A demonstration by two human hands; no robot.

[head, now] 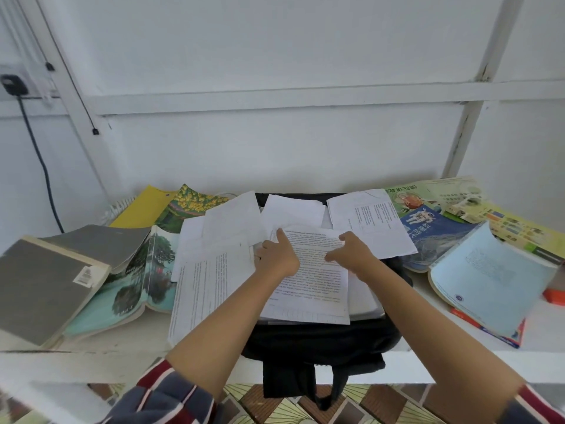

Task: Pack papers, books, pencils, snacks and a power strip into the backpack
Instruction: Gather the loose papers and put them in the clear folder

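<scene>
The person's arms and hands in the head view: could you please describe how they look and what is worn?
Both forearms are bare, and the left hand and right hand are ungloved. The left sleeve and right sleeve end near the elbows, in a red, white and dark grey-blue striped fabric.

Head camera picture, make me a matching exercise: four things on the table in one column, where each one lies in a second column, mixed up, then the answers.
Things:
1. grey book
2. yellow book
3. light blue booklet
4. printed sheet

Places:
A. on the backpack, under the left hand and right hand
B. right side of the table, edge curling up
C. far left, nearest the front edge
D. back left, by the wall

Pairs: 1-C, 2-D, 3-B, 4-A.
</scene>
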